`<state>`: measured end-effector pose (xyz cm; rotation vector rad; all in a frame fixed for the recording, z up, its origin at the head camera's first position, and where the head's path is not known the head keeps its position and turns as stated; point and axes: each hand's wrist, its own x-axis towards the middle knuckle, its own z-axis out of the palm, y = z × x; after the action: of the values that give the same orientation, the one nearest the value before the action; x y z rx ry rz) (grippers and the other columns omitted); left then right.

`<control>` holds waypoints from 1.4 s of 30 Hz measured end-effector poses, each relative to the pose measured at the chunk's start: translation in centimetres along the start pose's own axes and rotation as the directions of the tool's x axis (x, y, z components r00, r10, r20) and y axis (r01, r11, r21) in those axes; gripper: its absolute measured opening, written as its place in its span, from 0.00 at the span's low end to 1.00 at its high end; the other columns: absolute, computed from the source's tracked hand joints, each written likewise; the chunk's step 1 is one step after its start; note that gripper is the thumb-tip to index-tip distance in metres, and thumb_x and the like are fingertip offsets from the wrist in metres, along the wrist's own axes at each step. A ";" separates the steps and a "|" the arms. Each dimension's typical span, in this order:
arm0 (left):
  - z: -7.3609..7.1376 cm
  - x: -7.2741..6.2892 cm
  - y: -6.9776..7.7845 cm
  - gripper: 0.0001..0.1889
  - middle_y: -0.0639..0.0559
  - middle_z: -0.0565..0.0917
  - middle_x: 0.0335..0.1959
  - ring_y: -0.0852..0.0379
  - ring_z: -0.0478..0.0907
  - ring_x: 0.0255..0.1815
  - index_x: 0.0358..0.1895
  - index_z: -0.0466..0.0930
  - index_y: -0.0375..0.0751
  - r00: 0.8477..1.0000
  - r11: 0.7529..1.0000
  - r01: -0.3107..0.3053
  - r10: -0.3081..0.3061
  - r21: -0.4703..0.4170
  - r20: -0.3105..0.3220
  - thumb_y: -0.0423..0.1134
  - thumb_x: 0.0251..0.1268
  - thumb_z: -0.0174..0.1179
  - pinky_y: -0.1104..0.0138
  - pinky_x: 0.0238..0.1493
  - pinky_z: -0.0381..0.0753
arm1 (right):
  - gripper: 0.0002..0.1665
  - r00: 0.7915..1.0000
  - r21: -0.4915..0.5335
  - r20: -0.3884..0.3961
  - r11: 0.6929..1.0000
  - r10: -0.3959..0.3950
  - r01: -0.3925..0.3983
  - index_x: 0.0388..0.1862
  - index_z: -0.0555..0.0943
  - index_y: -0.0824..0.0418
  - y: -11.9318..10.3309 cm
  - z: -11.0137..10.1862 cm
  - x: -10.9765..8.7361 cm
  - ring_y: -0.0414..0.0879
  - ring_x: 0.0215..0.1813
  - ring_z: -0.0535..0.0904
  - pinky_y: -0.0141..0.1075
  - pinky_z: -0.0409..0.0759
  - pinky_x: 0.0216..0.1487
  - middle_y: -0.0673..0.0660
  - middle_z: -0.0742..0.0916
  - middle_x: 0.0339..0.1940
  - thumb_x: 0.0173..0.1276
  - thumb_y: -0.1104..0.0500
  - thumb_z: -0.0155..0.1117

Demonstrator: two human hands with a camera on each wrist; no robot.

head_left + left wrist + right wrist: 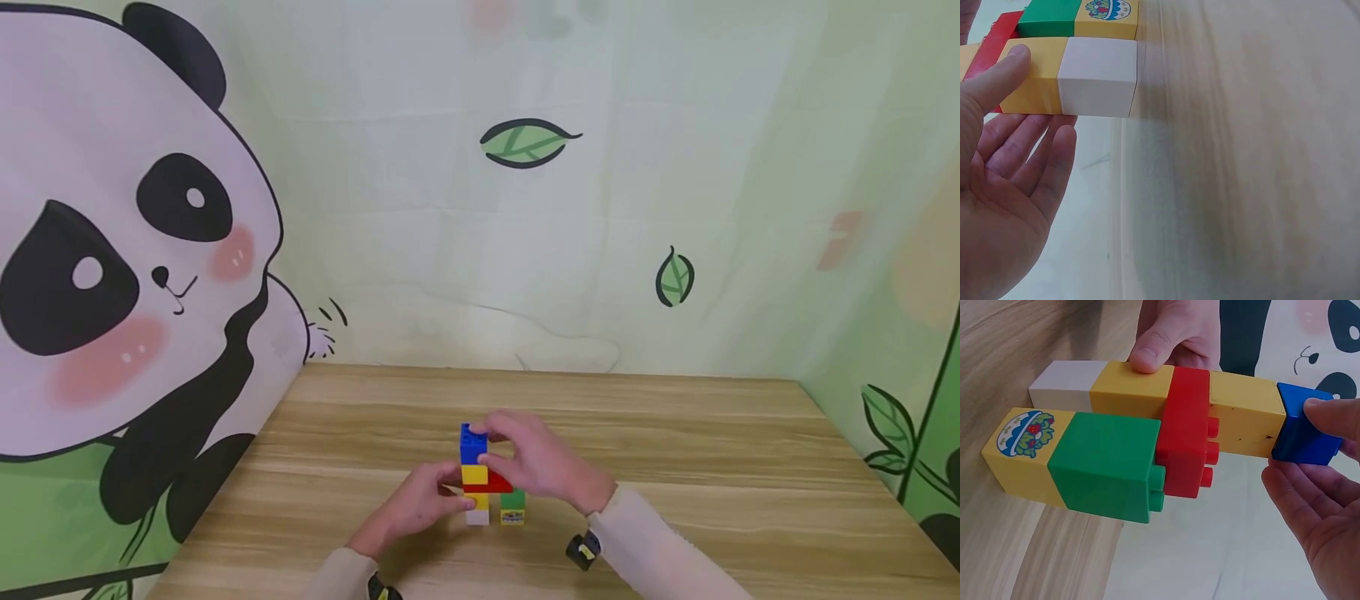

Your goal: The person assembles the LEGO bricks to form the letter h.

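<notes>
A small structure of toy building blocks stands on the table. Its left column runs upward from a white block (1099, 78) through a yellow block (1041, 84), a red block (1184, 437) and another yellow block (1247, 415) to a blue block (473, 450) on top. Beside it, a green block (1107, 462) sits on a yellow block with a printed bowl (1022, 475); the red one reaches across toward the green. My left hand (420, 502) holds the lower yellow block, thumb on its near face. Up top, my right hand (551, 462) pinches the blue block between thumb and fingers.
The wood-grain table (675, 467) extends around the blocks. Behind it hangs a pale backdrop (420, 250) with printed leaves, and a large printed panda (90, 167) fills the left side.
</notes>
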<state>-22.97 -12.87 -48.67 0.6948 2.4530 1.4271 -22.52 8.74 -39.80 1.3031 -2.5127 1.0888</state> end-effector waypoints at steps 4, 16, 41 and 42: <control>0.0 0.0 0.0 0.19 0.58 0.83 0.46 0.59 0.80 0.46 0.55 0.78 0.51 1.000 1.000 -0.002 0.002 -0.004 0.004 0.41 0.59 0.66 0.63 0.49 0.78 | 0.18 1.000 0.006 -0.019 1.000 -0.002 0.002 0.52 0.75 0.60 0.1 0.2 -0.1 0.42 0.49 0.79 0.32 0.77 0.51 0.52 0.82 0.48 0.64 0.64 0.65; 0.2 -0.1 -0.2 0.18 0.57 0.83 0.46 0.59 0.80 0.45 0.54 0.78 0.49 1.000 1.000 -0.017 0.017 -0.002 0.000 0.41 0.60 0.65 0.65 0.47 0.79 | 0.20 0.995 0.021 -0.009 0.995 0.101 -0.101 0.55 0.74 0.57 0.2 0.5 -0.4 0.41 0.47 0.80 0.32 0.77 0.50 0.50 0.83 0.49 0.65 0.59 0.65; 0.1 0.0 -0.2 0.20 0.56 0.83 0.48 0.57 0.80 0.47 0.56 0.77 0.48 1.000 1.000 -0.023 0.023 -0.020 0.002 0.41 0.60 0.65 0.64 0.48 0.78 | 0.26 0.982 0.050 -0.028 0.981 0.187 -0.186 0.62 0.72 0.55 0.0 1.0 -0.3 0.41 0.48 0.79 0.30 0.77 0.49 0.49 0.82 0.49 0.65 0.57 0.65; 0.1 0.0 -0.2 0.20 0.56 0.83 0.48 0.57 0.80 0.47 0.56 0.77 0.48 1.000 1.000 -0.022 0.022 -0.020 0.002 0.41 0.60 0.65 0.64 0.48 0.78 | 0.26 0.982 0.049 -0.031 0.982 0.184 -0.182 0.62 0.72 0.55 0.0 1.0 -0.3 0.41 0.48 0.79 0.30 0.77 0.49 0.49 0.82 0.49 0.65 0.57 0.66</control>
<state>-22.96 -12.86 -48.88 0.7214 2.4333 1.4557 -22.12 8.30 -40.61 1.0686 -2.6384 1.2004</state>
